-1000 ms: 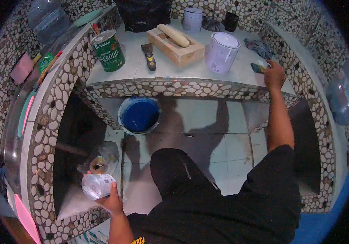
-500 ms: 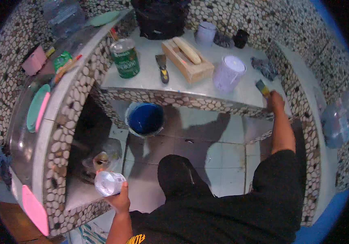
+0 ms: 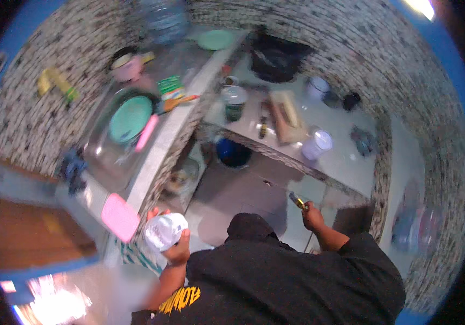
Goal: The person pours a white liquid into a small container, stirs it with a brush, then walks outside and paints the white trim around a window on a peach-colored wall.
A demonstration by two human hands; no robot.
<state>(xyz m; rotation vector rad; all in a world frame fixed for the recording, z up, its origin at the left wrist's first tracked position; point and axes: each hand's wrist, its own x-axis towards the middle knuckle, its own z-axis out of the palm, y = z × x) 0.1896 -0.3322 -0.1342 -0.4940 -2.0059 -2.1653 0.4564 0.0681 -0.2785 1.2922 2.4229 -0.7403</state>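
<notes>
My left hand [image 3: 177,253] is wrapped round a clear, whitish round container [image 3: 164,233], its rounded end turned up; what is inside cannot be made out. In my right hand [image 3: 313,218] is a paintbrush [image 3: 298,201] with a yellow band, held by its handle over the floor, short of the shelf. On the grey shelf beyond stand a pale purple can [image 3: 317,145] and a green can [image 3: 234,106] with a clear top. Between them lie a putty knife [image 3: 263,127] and a wooden box-like piece [image 3: 285,123] carrying a pale bar. Motion blurs much of the view.
Under the shelf sits a blue bucket [image 3: 233,153]. A sink [image 3: 100,154] with a green basin [image 3: 130,119] lies left, near a pink board [image 3: 120,218] at the counter's edge. A black bag [image 3: 278,57] and another purple can [image 3: 317,88] stand at the back.
The view has swung left and the shelf now appears farther off. My right hand has drawn the brush back from the shelf top. My left hand still holds the container.
</notes>
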